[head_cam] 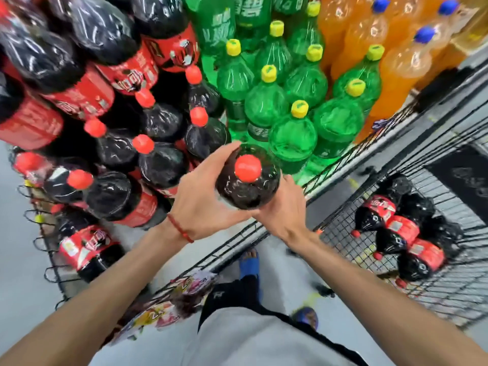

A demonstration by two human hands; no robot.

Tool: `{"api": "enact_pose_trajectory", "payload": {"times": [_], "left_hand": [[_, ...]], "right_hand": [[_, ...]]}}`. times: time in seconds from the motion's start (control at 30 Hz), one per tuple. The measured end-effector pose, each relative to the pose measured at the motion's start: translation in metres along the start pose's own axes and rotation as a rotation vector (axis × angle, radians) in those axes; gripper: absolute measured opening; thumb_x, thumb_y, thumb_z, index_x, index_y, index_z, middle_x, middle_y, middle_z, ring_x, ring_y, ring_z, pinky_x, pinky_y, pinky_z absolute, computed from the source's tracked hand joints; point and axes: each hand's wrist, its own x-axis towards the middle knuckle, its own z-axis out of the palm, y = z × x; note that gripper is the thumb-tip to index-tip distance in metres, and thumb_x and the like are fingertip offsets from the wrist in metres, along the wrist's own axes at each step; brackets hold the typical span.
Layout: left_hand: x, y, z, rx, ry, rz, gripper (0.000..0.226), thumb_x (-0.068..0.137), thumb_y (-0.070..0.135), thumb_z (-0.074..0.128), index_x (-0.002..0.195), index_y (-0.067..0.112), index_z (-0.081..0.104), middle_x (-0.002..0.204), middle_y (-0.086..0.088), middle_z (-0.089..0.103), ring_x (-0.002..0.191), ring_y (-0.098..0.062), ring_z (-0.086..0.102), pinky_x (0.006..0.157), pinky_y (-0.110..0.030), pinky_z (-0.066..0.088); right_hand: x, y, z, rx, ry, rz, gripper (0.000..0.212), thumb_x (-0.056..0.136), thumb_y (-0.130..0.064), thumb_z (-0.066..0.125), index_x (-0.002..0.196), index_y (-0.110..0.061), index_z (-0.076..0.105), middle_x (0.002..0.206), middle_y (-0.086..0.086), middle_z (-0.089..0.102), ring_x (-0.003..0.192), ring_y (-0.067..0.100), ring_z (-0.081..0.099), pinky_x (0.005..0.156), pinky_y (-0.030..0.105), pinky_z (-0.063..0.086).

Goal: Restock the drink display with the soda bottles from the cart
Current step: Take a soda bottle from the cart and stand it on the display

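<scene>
Both hands hold one cola bottle point(248, 194) between them. It stands up straight, and its red cap point(248, 169) points up at the camera. The left hand point(203, 199) wraps round the bottle's left side, with the fingers curled on it. The right hand point(282, 212) grips the right side, and its fingertips are hidden behind the bottle. A red string point(181, 228) is tied round the left wrist.

The bottle is up over the front wire edge point(356, 154) of the drink display. Just past the left hand stand many dark bottles point(162, 165) with red caps, packed close together. Just past the right hand stand green bottles point(293, 138) with yellow caps. Further off on that side are orange bottles point(404, 67) with blue caps.

Out to the right of the right hand, and lower down, is the wire cart point(449, 286). More cola bottles lie on their sides in it, in a heap point(401, 236).

Below the hands is a foot in a blue shoe point(249, 265) on the grey floor.
</scene>
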Motion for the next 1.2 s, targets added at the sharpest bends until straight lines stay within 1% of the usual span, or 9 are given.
{"api": "enact_pose_trajectory", "payload": {"times": [0.1, 0.23, 0.4, 0.5, 0.67, 0.77, 0.83, 0.97, 1.2], "left_hand": [[0.012, -0.027, 0.009, 0.049, -0.061, -0.025, 0.111, 0.053, 0.043, 0.097, 0.148, 0.020, 0.045, 0.144, 0.005, 0.057, 0.133, -0.009, 0.055, 0.113, -0.038, 0.045], [0.025, -0.050, 0.023, 0.071, -0.140, -0.038, 0.109, 0.055, 0.046, 0.095, 0.147, 0.018, 0.045, 0.146, 0.005, 0.054, 0.134, -0.008, 0.053, 0.115, -0.025, 0.039], [0.035, -0.067, 0.038, 0.063, -0.201, -0.051, 0.110, 0.055, 0.044, 0.097, 0.148, 0.019, 0.043, 0.147, 0.005, 0.054, 0.134, -0.008, 0.053, 0.115, -0.026, 0.039], [0.045, -0.070, 0.040, 0.072, -0.234, -0.013, 0.109, 0.056, 0.045, 0.095, 0.148, 0.016, 0.043, 0.147, 0.000, 0.055, 0.134, -0.013, 0.054, 0.114, -0.029, 0.040], [0.055, -0.070, 0.038, 0.051, -0.258, -0.017, 0.108, 0.059, 0.045, 0.095, 0.149, 0.012, 0.043, 0.148, -0.001, 0.053, 0.136, -0.013, 0.052, 0.116, -0.031, 0.039], [0.056, -0.072, 0.037, 0.049, -0.257, -0.039, 0.109, 0.061, 0.049, 0.091, 0.151, 0.013, 0.040, 0.150, 0.001, 0.051, 0.138, -0.012, 0.049, 0.117, -0.023, 0.035], [0.055, -0.071, 0.037, 0.070, -0.244, -0.077, 0.113, 0.061, 0.053, 0.089, 0.154, 0.018, 0.036, 0.152, 0.005, 0.048, 0.140, -0.008, 0.045, 0.117, -0.021, 0.033], [0.048, -0.065, 0.046, 0.112, -0.120, -0.179, 0.120, 0.061, 0.057, 0.091, 0.158, 0.024, 0.027, 0.160, 0.009, 0.038, 0.146, -0.004, 0.036, 0.117, -0.024, 0.034], [0.020, -0.051, 0.061, 0.193, 0.073, -0.213, 0.122, 0.064, 0.056, 0.088, 0.159, 0.015, 0.023, 0.163, 0.000, 0.035, 0.146, -0.012, 0.038, 0.111, -0.022, 0.033]], "right_hand": [[0.009, 0.004, 0.018, -0.045, -0.004, 0.086, 0.066, 0.065, -0.047, 0.069, 0.122, -0.014, 0.061, 0.092, 0.007, 0.068, 0.088, 0.039, 0.062, 0.075, 0.040, 0.050], [0.015, 0.016, 0.040, -0.128, -0.013, 0.194, 0.056, 0.067, -0.044, 0.061, 0.112, -0.011, 0.065, 0.077, 0.001, 0.060, 0.083, 0.039, 0.060, 0.072, 0.034, 0.030], [0.019, 0.031, 0.061, -0.244, -0.061, 0.282, 0.058, 0.070, -0.047, 0.055, 0.119, -0.017, 0.065, 0.090, 0.001, 0.069, 0.089, 0.030, 0.064, 0.076, 0.034, 0.024], [0.019, 0.033, 0.063, -0.256, -0.049, 0.330, 0.051, 0.072, -0.042, 0.056, 0.114, -0.014, 0.066, 0.086, 0.002, 0.068, 0.087, 0.030, 0.064, 0.078, 0.037, 0.028], [0.021, 0.025, 0.064, -0.266, -0.014, 0.363, 0.060, 0.070, -0.045, 0.038, 0.112, -0.012, 0.065, 0.084, 0.002, 0.068, 0.085, 0.030, 0.063, 0.081, 0.039, 0.031], [0.024, 0.023, 0.061, -0.232, -0.044, 0.388, 0.055, 0.073, -0.044, 0.052, 0.117, -0.014, 0.062, 0.087, 0.003, 0.071, 0.088, 0.031, 0.065, 0.081, 0.039, 0.028], [0.025, 0.021, 0.060, -0.225, -0.066, 0.389, 0.057, 0.078, -0.045, 0.065, 0.127, -0.016, 0.056, 0.091, 0.003, 0.074, 0.092, 0.030, 0.067, 0.083, 0.039, 0.028], [0.024, 0.022, 0.058, -0.300, -0.135, 0.404, 0.059, 0.086, -0.062, 0.064, 0.125, -0.018, 0.053, 0.094, 0.008, 0.076, 0.095, 0.029, 0.069, 0.090, 0.043, 0.031], [0.015, 0.026, 0.055, -0.180, -0.180, 0.406, 0.057, 0.088, -0.057, 0.068, 0.126, -0.016, 0.057, 0.107, 0.013, 0.073, 0.110, 0.035, 0.064, 0.098, 0.045, 0.037]]}}
